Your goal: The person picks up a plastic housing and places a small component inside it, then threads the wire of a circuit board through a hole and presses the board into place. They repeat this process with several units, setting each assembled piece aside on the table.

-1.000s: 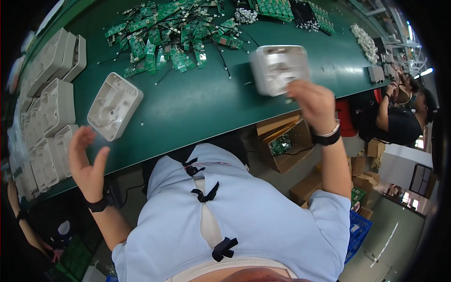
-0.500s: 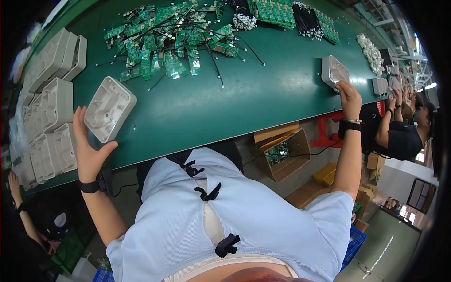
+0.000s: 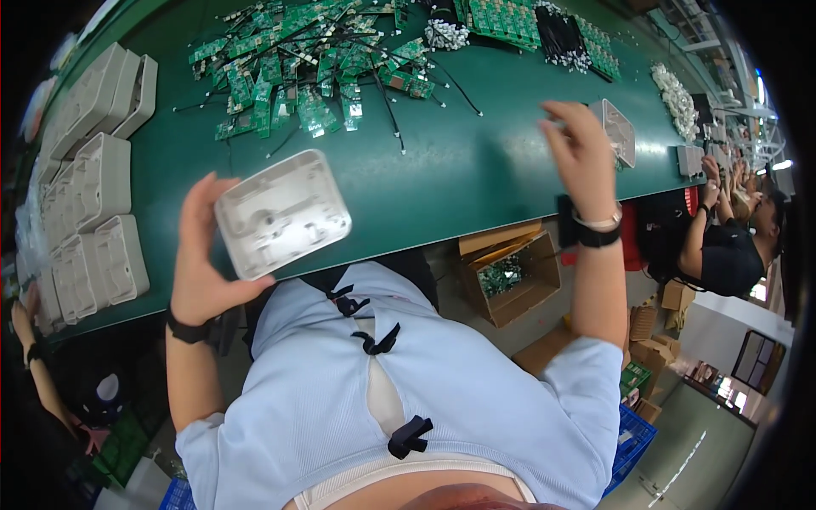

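Note:
My left hand (image 3: 208, 263) grips a light grey plastic housing (image 3: 285, 217) by its left end, thumb at the near edge and fingers at the far side. The housing's open, moulded inside faces up, tilted over the near part of the green bench. My right hand (image 3: 582, 153) is raised above the bench with fingers apart and nothing in them. Just beyond it, to the right, stands a second grey housing (image 3: 620, 132), partly hidden by that hand. Farther back lies a heap of green circuit boards (image 3: 327, 68) with black cables.
Stacked grey housings (image 3: 98, 183) line the bench's left side. Bundled black cables with white connectors (image 3: 561, 38), board panels (image 3: 501, 21) and a pile of white parts (image 3: 676, 102) lie at the back right. Below the edge is a cardboard box (image 3: 523, 289). Other people (image 3: 735, 238) sit at the right.
My left hand has brought its housing rightward and turned it. My right hand has let go of the second housing and moved left, away from it.

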`<move>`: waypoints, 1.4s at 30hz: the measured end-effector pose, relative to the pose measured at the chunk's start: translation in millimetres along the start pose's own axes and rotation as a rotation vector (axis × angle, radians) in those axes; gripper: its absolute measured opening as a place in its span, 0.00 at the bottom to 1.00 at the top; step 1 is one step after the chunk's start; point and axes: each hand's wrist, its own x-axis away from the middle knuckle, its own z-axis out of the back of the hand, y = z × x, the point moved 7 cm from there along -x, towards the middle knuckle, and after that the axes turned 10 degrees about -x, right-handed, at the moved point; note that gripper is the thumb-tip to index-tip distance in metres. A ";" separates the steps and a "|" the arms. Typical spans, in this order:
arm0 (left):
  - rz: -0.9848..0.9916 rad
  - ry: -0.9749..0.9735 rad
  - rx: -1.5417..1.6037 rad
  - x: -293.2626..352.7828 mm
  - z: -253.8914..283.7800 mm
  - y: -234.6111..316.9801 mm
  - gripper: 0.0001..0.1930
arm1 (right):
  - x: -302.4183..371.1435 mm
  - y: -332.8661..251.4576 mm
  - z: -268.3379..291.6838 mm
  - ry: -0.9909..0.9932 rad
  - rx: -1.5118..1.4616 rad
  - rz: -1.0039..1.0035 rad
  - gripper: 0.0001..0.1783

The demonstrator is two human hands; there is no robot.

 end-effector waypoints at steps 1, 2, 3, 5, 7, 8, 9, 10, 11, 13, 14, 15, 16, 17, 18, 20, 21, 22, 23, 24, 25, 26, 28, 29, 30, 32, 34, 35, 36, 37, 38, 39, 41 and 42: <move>-0.028 -0.037 -0.032 -6.4 -8.8 2.0 0.66 | -12.2 -11.2 -26.9 -0.057 -0.033 0.004 0.14; -0.060 -0.075 -0.060 -11.5 -16.4 5.8 0.65 | -23.9 -17.6 -46.7 -0.112 -0.061 0.007 0.15; -0.058 -0.076 -0.061 -14.2 -19.1 8.3 0.65 | -35.2 -12.9 -60.6 -0.114 -0.063 0.006 0.15; -0.058 -0.091 -0.116 -18.8 -24.9 11.4 0.65 | -51.9 -0.3 -88.9 -0.202 0.096 0.064 0.16; -0.053 -0.092 -0.146 -19.0 -27.3 14.8 0.65 | -59.7 14.9 -91.6 -0.264 0.009 -0.060 0.14; -0.045 -0.098 -0.181 -18.7 -28.1 16.2 0.65 | -60.6 27.7 -92.6 -0.323 -0.078 -0.185 0.13; -0.036 -0.107 -0.215 -18.9 -28.8 17.5 0.64 | -58.0 39.3 -93.0 -0.382 -0.165 -0.313 0.12; -0.019 -0.100 -0.240 -15.8 -27.3 14.5 0.64 | -61.5 37.7 -87.5 -0.399 -0.156 -0.301 0.12; -0.007 -0.085 -0.231 -13.8 -25.6 11.8 0.64 | -59.1 37.7 -82.6 -0.365 -0.727 -0.486 0.09; 0.003 -0.002 -0.260 -12.9 -21.3 12.2 0.63 | -45.5 26.5 -90.9 -0.313 -1.315 -0.668 0.06; 0.009 0.040 -0.274 -12.2 -19.2 12.0 0.63 | -39.3 16.7 -98.0 -0.287 -1.402 -0.668 0.06; 0.012 0.039 -0.274 -12.8 -18.8 10.1 0.63 | -29.3 2.5 -104.7 -0.245 -1.487 -0.670 0.06; 0.006 0.024 -0.274 -13.9 -18.9 9.8 0.62 | -19.9 -13.3 -112.8 -0.205 -1.573 -0.672 0.06; 0.002 0.014 -0.275 -14.6 -19.0 8.4 0.62 | -11.8 -29.6 -122.9 -0.169 -1.658 -0.671 0.05; -0.003 0.005 -0.276 -14.7 -19.7 7.5 0.61 | -4.1 -45.4 -132.9 -0.133 -1.742 -0.671 0.05; -0.009 0.012 -0.259 -16.4 -19.5 10.2 0.60 | 10.8 -75.3 -152.3 -0.097 -1.831 -0.675 0.05; -0.021 0.021 -0.241 -16.5 -20.1 12.0 0.60 | 15.3 -88.7 -158.4 -0.112 -1.495 -0.551 0.05; -0.031 0.029 -0.223 -15.4 -20.2 13.9 0.59 | 18.1 -101.8 -161.9 -0.124 -1.162 -0.424 0.05; -0.021 0.034 -0.226 -14.2 -21.0 13.2 0.59 | 21.9 -110.8 -169.0 -0.136 -1.165 -0.426 0.05; -0.002 0.025 -0.146 -13.3 -23.3 11.4 0.59 | 21.7 -126.8 -168.8 -0.156 -1.011 -0.251 0.05; 0.014 0.016 -0.066 -13.7 -26.6 9.8 0.58 | 22.1 -141.6 -168.4 -0.170 -0.854 -0.077 0.05; 0.029 0.006 0.014 -14.0 -29.1 9.6 0.58 | 23.3 -155.8 -169.4 -0.181 -0.693 0.094 0.06; -0.004 0.019 -0.039 -14.3 -26.4 17.3 0.58 | 25.2 -164.3 -177.2 -0.177 -0.663 0.136 0.06; -0.044 0.028 -0.091 -15.1 -23.5 24.2 0.57 | 26.6 -168.9 -179.3 -0.166 -0.630 0.177 0.07; -0.083 0.037 -0.142 -15.5 -22.1 29.6 0.57 | 27.8 -172.1 -179.9 -0.155 -0.595 0.219 0.07; -0.084 0.039 -0.147 -15.8 -21.6 31.0 0.57 | 26.9 -173.6 -180.8 -0.158 -0.596 0.220 0.07; -0.095 0.041 -0.160 -16.1 -21.9 32.3 0.57 | 25.1 -176.0 -179.7 -0.155 -0.593 0.225 0.08; -0.092 0.041 -0.160 -16.1 -22.6 32.5 0.57 | 25.2 -178.0 -179.0 -0.157 -0.595 0.223 0.08; -0.101 0.050 -0.159 -16.2 -22.9 33.7 0.57 | 25.1 -178.4 -178.0 -0.158 -0.610 0.187 0.08; -0.111 0.059 -0.159 -16.2 -23.2 35.0 0.57 | 25.3 -178.6 -177.3 -0.158 -0.625 0.151 0.08; -0.121 0.069 -0.158 -15.9 -23.1 36.0 0.57 | 25.8 -177.7 -177.8 -0.158 -0.639 0.115 0.08; -0.118 0.069 -0.158 -15.6 -23.0 35.8 0.57 | 26.2 -176.9 -180.2 -0.160 -0.641 0.114 0.08; -0.111 0.061 -0.148 -15.5 -23.9 35.7 0.57 | 26.6 -175.4 -186.6 -0.167 -0.605 0.178 0.09; -0.108 0.057 -0.143 -15.3 -24.7 35.9 0.57 | 27.3 -176.6 -188.0 -0.169 -0.586 0.210 0.09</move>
